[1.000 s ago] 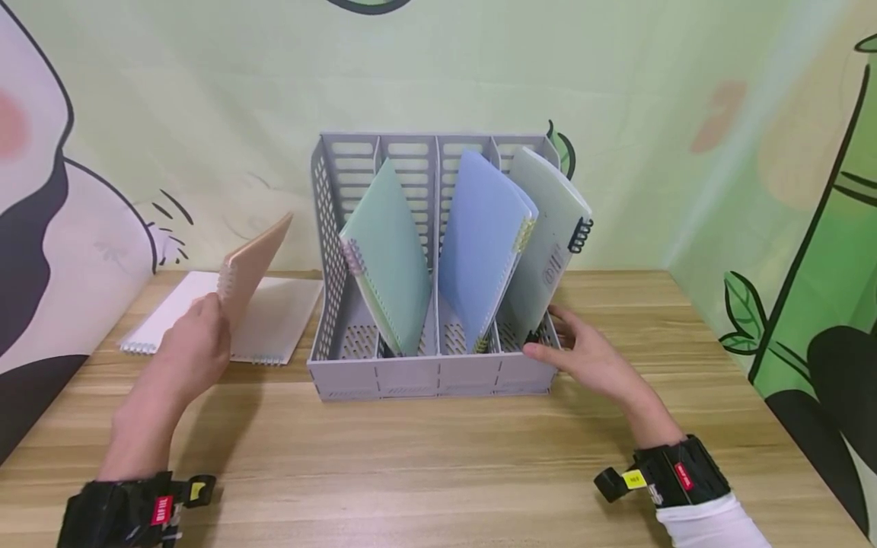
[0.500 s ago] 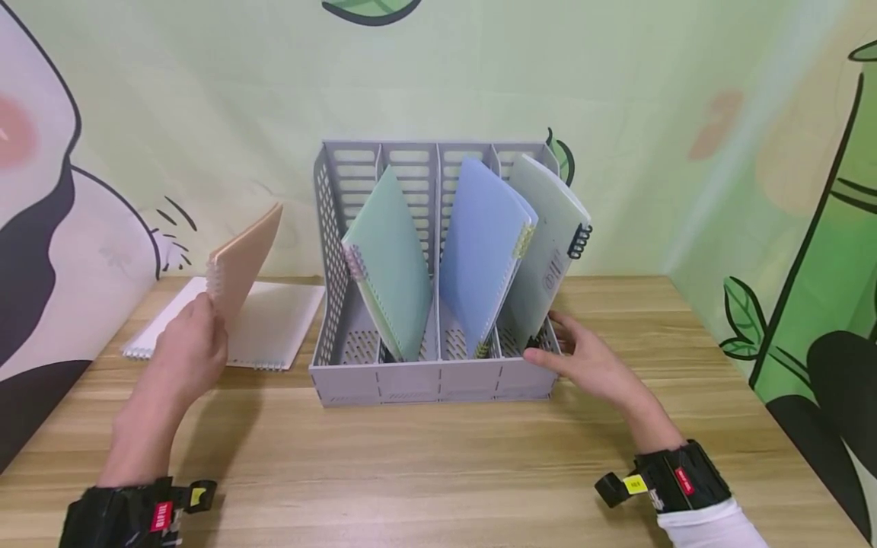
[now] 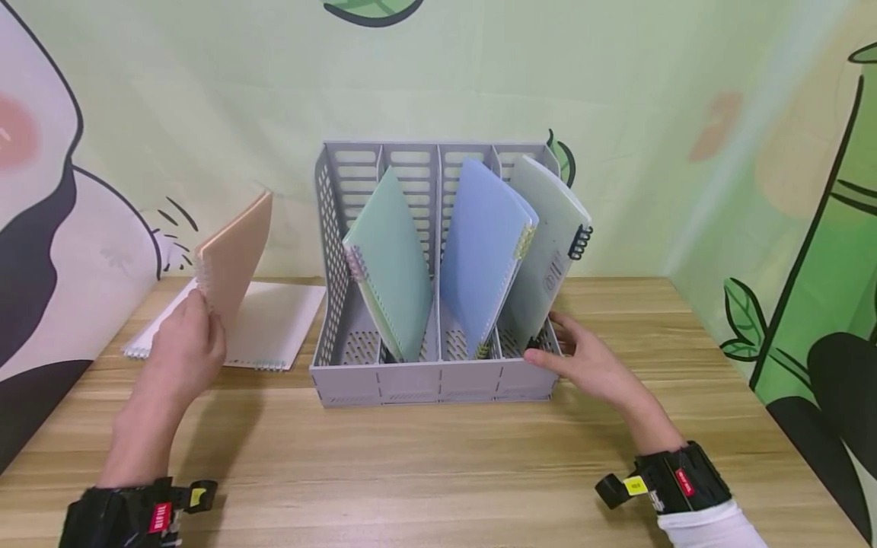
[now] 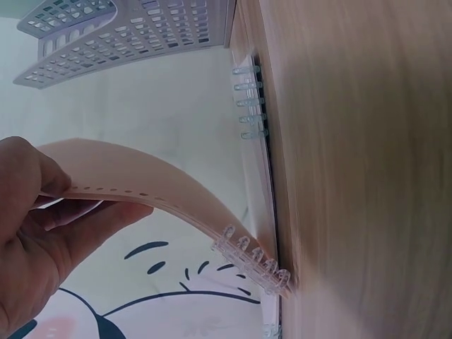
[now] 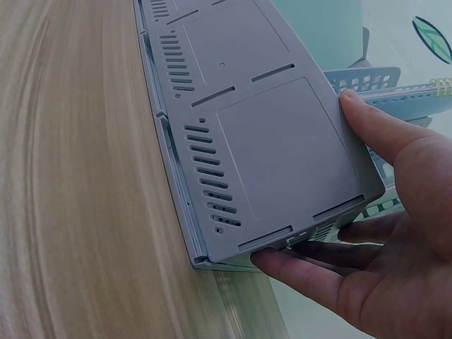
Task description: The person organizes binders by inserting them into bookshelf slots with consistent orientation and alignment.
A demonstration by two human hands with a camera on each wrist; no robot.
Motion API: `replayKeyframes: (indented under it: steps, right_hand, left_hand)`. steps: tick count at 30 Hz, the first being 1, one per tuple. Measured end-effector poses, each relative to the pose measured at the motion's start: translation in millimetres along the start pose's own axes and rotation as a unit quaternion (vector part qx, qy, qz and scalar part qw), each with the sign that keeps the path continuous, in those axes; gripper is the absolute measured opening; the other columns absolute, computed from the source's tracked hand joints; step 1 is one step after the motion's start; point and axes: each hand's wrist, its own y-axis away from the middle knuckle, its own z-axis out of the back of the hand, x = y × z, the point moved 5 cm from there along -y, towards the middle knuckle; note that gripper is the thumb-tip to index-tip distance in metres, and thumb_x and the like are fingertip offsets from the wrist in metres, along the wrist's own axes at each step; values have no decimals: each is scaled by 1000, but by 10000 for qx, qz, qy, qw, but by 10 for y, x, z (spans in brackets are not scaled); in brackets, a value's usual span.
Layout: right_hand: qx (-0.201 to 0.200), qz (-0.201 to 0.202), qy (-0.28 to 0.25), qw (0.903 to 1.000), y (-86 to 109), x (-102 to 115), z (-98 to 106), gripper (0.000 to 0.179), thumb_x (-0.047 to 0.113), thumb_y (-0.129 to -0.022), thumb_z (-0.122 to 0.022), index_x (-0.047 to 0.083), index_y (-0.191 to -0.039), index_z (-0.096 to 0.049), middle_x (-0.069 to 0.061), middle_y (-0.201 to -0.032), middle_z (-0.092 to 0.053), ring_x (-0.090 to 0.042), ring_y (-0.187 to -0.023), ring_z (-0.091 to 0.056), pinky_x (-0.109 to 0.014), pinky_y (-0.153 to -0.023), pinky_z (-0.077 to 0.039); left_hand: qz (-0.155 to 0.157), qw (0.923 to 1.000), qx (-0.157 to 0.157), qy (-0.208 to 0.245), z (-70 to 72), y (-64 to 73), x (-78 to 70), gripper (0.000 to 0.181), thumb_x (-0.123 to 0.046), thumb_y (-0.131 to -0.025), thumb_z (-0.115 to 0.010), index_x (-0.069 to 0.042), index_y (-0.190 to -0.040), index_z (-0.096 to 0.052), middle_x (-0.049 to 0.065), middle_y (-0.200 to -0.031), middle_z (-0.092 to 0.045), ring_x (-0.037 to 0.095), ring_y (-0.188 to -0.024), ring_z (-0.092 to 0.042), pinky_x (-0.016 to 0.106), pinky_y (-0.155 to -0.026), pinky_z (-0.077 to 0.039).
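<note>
My left hand point(image 3: 186, 342) pinches a peach spiral notebook point(image 3: 236, 255) between thumb and fingers. The notebook stands on edge, tilted, over the white notebooks at the left. In the left wrist view its cover bows and its clear coil point(image 4: 253, 263) points down towards the table. My right hand point(image 3: 591, 361) grips the front right corner of a grey file rack point(image 3: 411, 383); the thumb lies on the front rim and the fingers wrap the side. A green notebook point(image 3: 393, 262), a blue notebook point(image 3: 479, 247) and a pale grey-green notebook point(image 3: 544, 247) lean in the rack's compartments.
White spiral notebooks point(image 3: 281, 323) lie on the wooden table point(image 3: 425, 464) to the left of the rack. The rack's leftmost compartment point(image 3: 358, 346) shows its bare perforated floor. A printed cloth backdrop point(image 3: 425, 84) hangs behind the table.
My left hand has tilted the peach notebook and moved it a little left and up, turning its cover more towards the head camera. The right hand keeps its grip on the rack corner.
</note>
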Motion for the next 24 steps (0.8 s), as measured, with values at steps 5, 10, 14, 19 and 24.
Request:
replayKeyframes:
  steps: [5,10,14,19,24]
  right_hand:
    - [11,17,-41,10000,-4,-5,-2,95,35,-96,-73,-3,-161,-16,-35,-146,-46,-47,-133,-49,-50,-95,-55]
    - [-12,20,-26,10000,-4,-18,-1,94,35,-96,-74,-3,-161,-17,-35,-145,-47,-46,-133,-49,-50,-96,-54]
    - [-29,20,-33,10000,-4,-17,-3,93,34,-96,-74,-3,-161,-17,-35,-146,-47,-46,-132,-49,-50,-95,-55]
    - [-44,34,-13,10000,-3,-9,-3,94,34,-96,-74,-3,-161,-17,-35,-146,-47,-47,-133,-49,-50,-96,-54]
    - [-10,27,-65,10000,-1,-11,-5,94,34,-96,-73,-2,-161,-17,-35,-146,-46,-47,-133,-49,-50,-95,-55]
  left_hand:
    - [-72,9999,-113,82,8,1,-25,17,0,-100,-44,16,-108,-45,41,-105,-54,62,-91,-57,71,-72,-49]
    - [-75,9996,-199,187,32,-14,-48,21,0,-101,-44,18,-112,-45,42,-105,-54,61,-92,-56,72,-78,-47]
    - [2,9991,-275,327,60,-20,-59,25,-1,-102,-44,18,-117,-46,42,-109,-55,61,-98,-56,72,-84,-46]
    - [104,9982,-345,489,79,-18,-62,29,-2,-103,-43,19,-123,-46,43,-113,-55,62,-100,-56,72,-84,-48]
    - [86,9974,-546,466,97,-12,-68,25,-3,-103,-44,16,-118,-49,39,-106,-57,58,-95,-58,69,-80,-48]
